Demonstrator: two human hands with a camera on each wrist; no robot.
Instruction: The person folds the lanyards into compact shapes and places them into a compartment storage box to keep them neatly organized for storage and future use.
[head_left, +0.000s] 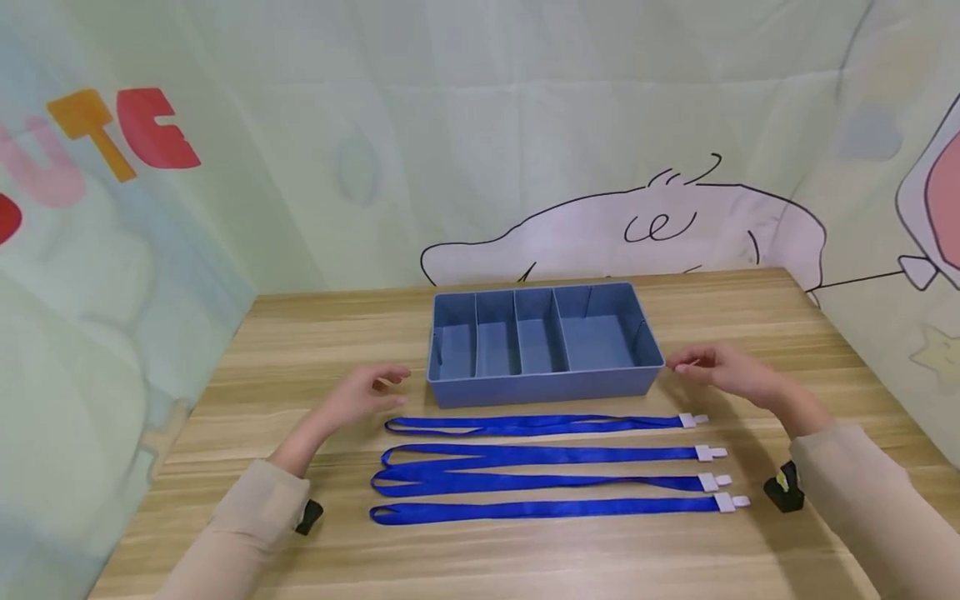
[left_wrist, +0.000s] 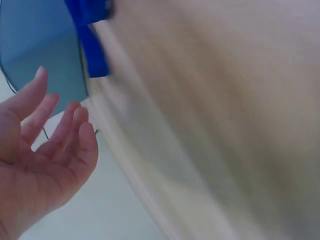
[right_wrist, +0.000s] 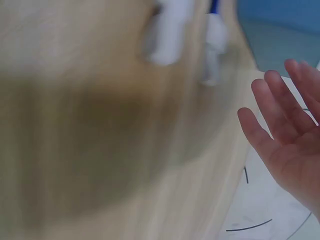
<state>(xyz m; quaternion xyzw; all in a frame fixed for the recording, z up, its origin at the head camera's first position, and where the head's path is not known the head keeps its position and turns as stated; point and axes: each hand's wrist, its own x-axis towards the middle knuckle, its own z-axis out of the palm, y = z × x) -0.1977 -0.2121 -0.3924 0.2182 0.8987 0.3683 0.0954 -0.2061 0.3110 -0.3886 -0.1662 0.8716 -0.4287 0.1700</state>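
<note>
A blue-grey divided box (head_left: 540, 387) sits on the table with several compartments, and nothing shows inside them. In front of it several blue lanyards (head_left: 540, 456) lie stretched side by side, their white clips (head_left: 708, 482) pointing right. My left hand (head_left: 365, 392) hovers just left of the box, fingers loosely bent and holding nothing. On the other side, my right hand (head_left: 723, 372) is near the box's right front corner; whether its fingertips touch the box I cannot tell. Both wrist views show empty palms, the left (left_wrist: 55, 155) and the right (right_wrist: 295, 135), with relaxed fingers.
The wooden table (head_left: 315, 333) meets a printed cloth backdrop (head_left: 360, 167) behind and at both sides. Black wrist devices (head_left: 784, 490) hang under both sleeves. The lanyards lie close to the box's front wall.
</note>
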